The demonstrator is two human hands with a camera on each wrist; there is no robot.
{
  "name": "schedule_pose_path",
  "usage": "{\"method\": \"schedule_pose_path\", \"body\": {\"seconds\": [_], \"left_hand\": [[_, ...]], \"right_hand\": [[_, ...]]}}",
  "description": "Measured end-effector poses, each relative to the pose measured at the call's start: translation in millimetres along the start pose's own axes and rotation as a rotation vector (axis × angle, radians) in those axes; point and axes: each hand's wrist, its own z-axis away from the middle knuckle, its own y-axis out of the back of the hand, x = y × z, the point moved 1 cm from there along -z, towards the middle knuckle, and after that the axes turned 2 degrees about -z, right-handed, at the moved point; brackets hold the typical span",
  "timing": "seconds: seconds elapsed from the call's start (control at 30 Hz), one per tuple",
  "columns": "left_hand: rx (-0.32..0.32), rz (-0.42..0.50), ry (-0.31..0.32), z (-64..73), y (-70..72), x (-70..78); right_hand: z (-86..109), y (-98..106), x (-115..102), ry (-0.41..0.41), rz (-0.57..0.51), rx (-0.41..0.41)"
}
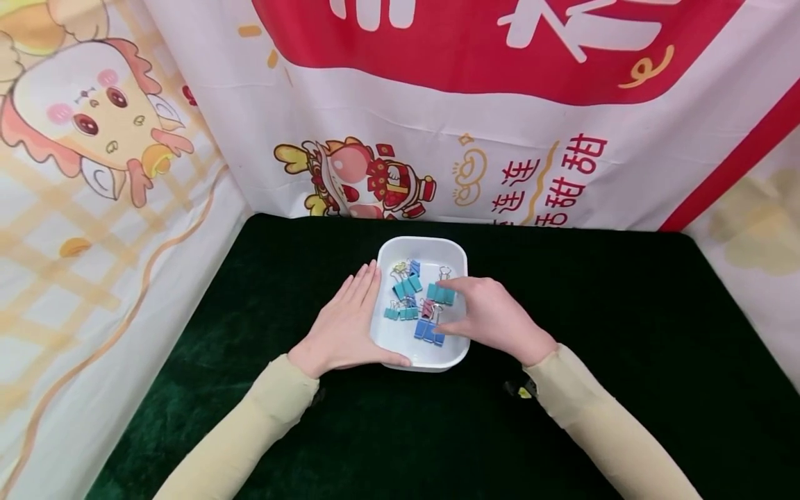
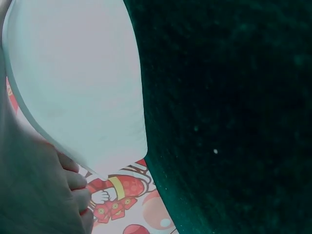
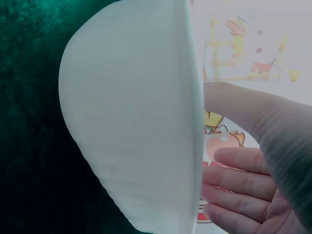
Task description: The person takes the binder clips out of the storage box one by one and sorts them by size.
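A white plastic tray holds several binder clips. Teal clips lie toward its left side, and another teal clip is at the right. A blue binder clip lies nearer the front, with a small pink clip just behind it. My left hand rests along the tray's left wall, fingers straight, thumb at the front rim. Over the right rim reaches my right hand, forefinger by the right teal clip and thumb by the blue one. From the right wrist view, the tray wall hides the thumb tip and the clips.
Dark green cloth covers the table around the tray. A white and red printed curtain hangs along the back edge. Another printed cloth stands along the left side.
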Motion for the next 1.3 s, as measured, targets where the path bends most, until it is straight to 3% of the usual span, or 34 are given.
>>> {"method": "schedule_pose_path", "body": {"seconds": [0.37, 0.73, 0.97, 1.3], "left_hand": [[-0.028, -0.009, 0.020, 1.1, -1.6, 1.2], [-0.029, 0.021, 0.022, 1.4, -3.2, 0.0], [-0.030, 0.021, 0.025, 1.5, -3.9, -0.3], [-0.027, 0.027, 0.023, 1.0, -4.4, -0.9]], "right_hand": [[-6.1, -11.6, -1.7, 0.064, 0.122, -0.025], [-11.1, -22.0, -1.9, 0.083, 0.036, -0.030], [-9.6, -18.3, -4.7, 0.078, -0.077, -0.050], [-13.0, -13.2, -4.9, 0.083, -0.147, -0.028]]}}
